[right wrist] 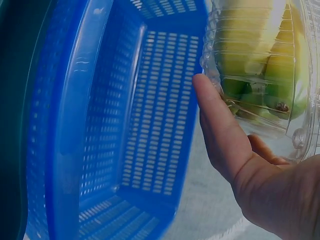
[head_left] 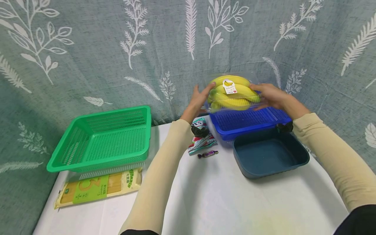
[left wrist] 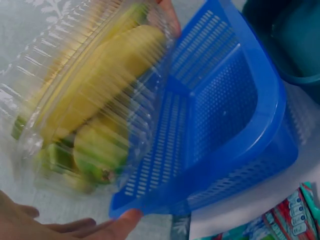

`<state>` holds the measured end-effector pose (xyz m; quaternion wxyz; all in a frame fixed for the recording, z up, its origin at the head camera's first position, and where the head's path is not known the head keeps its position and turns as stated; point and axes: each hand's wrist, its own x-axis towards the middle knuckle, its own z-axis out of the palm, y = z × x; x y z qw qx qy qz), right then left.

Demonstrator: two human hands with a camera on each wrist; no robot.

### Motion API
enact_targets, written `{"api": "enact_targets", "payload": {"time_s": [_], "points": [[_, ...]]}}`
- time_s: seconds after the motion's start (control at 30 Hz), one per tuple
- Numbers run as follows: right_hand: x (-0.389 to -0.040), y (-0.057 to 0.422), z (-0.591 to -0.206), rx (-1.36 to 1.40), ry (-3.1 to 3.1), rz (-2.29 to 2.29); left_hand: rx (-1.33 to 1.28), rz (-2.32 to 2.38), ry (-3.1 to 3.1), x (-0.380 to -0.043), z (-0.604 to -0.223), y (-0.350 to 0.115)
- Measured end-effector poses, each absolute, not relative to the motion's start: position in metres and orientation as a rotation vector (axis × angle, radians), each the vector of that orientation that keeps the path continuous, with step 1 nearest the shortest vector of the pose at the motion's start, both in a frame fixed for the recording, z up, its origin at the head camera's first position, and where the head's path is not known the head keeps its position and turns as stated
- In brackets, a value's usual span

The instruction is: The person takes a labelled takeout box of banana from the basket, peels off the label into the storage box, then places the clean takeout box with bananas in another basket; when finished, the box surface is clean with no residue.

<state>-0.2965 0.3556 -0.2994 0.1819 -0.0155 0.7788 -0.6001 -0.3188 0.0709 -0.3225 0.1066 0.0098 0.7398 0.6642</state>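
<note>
1. Clear plastic box of bananas: one, raised over the blue basket at the counter's far edge, towards its far right corner. Slightly blurred.
2. Position to fingers: box between the two hands, an end to each.
3. Left hand: at the box's left end; fingers straight and spread, one overlapping the upper left corner in the head view. Firmness of contact: cannot tell.
4. Right hand: at the right end; thumb along one edge, remaining fingers partly hidden behind the plastic, pinching that end.
5. Orientation: long axis left to right, roughly along the counter's far edge; bananas laid lengthwise, some tips green. White label faces the head camera.
6. Dark teal bin: in front of the blue basket, near the counter's right edge; bare inside.
7. Teal-and-red snack bag: left of the blue basket, near the far edge, partly behind the left wrist.
8. Purple wrapped candy: just in front of the snack bag, lying flat.
9. Green basket: counter's far left corner; mesh base.
10. Pack of dry pasta: in front of the green basket, near the left edge.
11. Counter: white; leaf-patterned curtain behind.
</note>
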Motion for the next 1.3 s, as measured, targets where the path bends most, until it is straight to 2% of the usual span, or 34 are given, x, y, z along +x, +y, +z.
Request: {"api": "enact_targets", "payload": {"time_s": [0.77, 1.3], "points": [[-0.289, 0.325, -0.306, -0.146, 2.144, -1.694, 0.147, 1.871, 2.050, -0.314, -0.324, 0.028], [-0.268, 0.291, -0.298, -0.167, 2.183, -1.719, 0.182, 1.835, 2.188, -0.286, -0.313, -0.012]]}}
